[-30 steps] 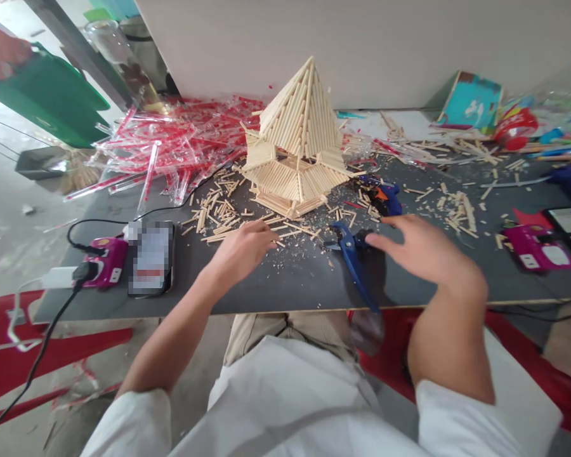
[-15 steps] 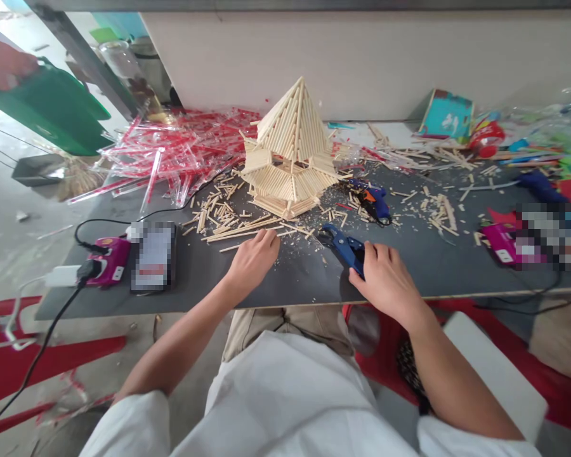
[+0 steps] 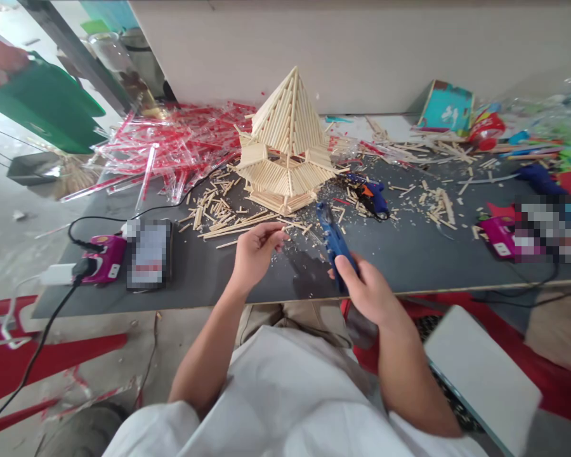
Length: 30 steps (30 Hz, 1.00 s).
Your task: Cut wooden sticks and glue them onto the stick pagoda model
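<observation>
My left hand [image 3: 259, 251] is closed in a pinch, its thumb and fingers turned up over the table. A small pale tip, which looks like a short wooden stick piece [image 3: 284, 229], shows at the fingertips. My right hand [image 3: 366, 285] is wrapped round blue pliers [image 3: 334, 236], lifted with the head pointing away from me; I cannot tell whether the jaws are apart. Beyond both hands stands a model building made of wooden sticks [image 3: 288, 152], with a pointed roof over a flared lower tier. Long loose sticks [image 3: 240, 226] lie at its foot.
Red-and-clear plastic wrappers [image 3: 181, 146] are heaped at the back left. A phone [image 3: 148, 254] and a purple power socket [image 3: 105, 257] lie at left. Blue glue guns [image 3: 374, 193] and cut stick scraps [image 3: 440, 206] lie to the right. A green bin [image 3: 47, 101] stands beyond.
My left hand has risen from the table and turned, now pinching a small piece. My right hand has lifted the blue pliers and tilted them more upright, slightly leftward.
</observation>
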Available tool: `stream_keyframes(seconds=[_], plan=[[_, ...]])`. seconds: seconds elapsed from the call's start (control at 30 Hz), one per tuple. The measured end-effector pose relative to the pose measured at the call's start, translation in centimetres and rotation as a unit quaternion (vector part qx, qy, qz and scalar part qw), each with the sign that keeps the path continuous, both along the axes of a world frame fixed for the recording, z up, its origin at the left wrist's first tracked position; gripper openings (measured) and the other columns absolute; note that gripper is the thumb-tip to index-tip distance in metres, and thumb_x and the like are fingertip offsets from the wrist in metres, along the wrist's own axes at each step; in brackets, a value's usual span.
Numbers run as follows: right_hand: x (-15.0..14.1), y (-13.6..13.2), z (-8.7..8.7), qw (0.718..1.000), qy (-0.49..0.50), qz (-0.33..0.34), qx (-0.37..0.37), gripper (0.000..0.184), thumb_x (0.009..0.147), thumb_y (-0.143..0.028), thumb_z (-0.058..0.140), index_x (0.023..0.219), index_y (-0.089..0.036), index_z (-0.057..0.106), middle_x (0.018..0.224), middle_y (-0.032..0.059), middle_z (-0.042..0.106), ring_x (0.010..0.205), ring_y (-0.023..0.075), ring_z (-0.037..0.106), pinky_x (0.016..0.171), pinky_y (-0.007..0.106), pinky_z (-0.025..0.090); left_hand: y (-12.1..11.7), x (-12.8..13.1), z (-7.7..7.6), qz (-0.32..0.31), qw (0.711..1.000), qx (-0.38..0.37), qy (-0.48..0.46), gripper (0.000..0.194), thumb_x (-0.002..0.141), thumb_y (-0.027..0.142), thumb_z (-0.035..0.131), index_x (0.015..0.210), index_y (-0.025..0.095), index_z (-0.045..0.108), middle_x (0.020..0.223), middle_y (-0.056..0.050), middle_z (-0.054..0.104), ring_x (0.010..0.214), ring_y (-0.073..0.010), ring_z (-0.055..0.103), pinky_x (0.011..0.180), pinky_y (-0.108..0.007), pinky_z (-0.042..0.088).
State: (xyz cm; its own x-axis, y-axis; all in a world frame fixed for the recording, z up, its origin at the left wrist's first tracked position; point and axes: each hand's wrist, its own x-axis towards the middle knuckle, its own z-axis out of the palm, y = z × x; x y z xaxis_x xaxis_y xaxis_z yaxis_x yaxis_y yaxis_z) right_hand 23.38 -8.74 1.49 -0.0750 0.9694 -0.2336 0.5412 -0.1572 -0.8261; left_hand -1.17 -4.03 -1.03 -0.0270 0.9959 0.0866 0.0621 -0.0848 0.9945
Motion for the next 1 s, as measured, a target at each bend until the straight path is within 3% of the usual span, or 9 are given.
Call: stream_keyframes(seconds=[0.17,0.4,0.7,1.0], plan=[[-3.7,-1.7,-0.2,0.996,0.062,0.049,0.032,0.044,0.102,-0.062,0.045,0.112,-0.023,0.064,0.108,0.0072,0.069,0.102,0.0235,0.065,0.095,0.038,0.048,-0.3,1.2,0.6,0.021,0.997,-0.019,-0.071,0.036,0.09,0.051,0.072,0.094,0.015,0.075,0.078,-0.005,0.072,0.063,-0.012,0.063,0.059,-0.025,0.054],[-4.6,-1.6,0.0,0.994,0.056,0.074,0.051,0.043,0.105,-0.056,0.044,0.125,-0.024,0.063,0.109,0.0076,0.064,0.106,0.0241,0.06,0.1,0.039,0.045,-0.2,1.5,0.7,0.024,0.996,-0.04,-0.083,0.041,0.088,0.055,0.075,0.084,0.015,0.071,0.07,-0.004,0.071,0.056,-0.0114,0.062,0.053,-0.024,0.054],[-5.1,-1.3,-0.4,0.993,0.049,0.091,0.065,0.046,0.105,-0.055,0.043,0.134,-0.022,0.059,0.12,0.0103,0.063,0.116,0.0249,0.058,0.105,0.039,0.042,-0.3,1.3,0.9,0.075,0.997,-0.015,0.019,0.038,0.093,0.054,0.069,0.08,0.018,0.065,0.069,-0.003,0.07,0.055,-0.0113,0.06,0.053,-0.023,0.049],[-5.4,-0.8,-2.0,0.99,0.042,0.087,0.099,0.044,0.105,-0.054,0.043,0.128,-0.02,0.058,0.114,0.0101,0.064,0.108,0.0241,0.06,0.099,0.039,0.045,-0.1,1.6,0.5,0.103,0.99,0.009,0.098,0.031,0.097,0.046,0.064,0.081,0.02,0.064,0.07,-0.001,0.07,0.059,-0.0122,0.06,0.057,-0.025,0.047]])
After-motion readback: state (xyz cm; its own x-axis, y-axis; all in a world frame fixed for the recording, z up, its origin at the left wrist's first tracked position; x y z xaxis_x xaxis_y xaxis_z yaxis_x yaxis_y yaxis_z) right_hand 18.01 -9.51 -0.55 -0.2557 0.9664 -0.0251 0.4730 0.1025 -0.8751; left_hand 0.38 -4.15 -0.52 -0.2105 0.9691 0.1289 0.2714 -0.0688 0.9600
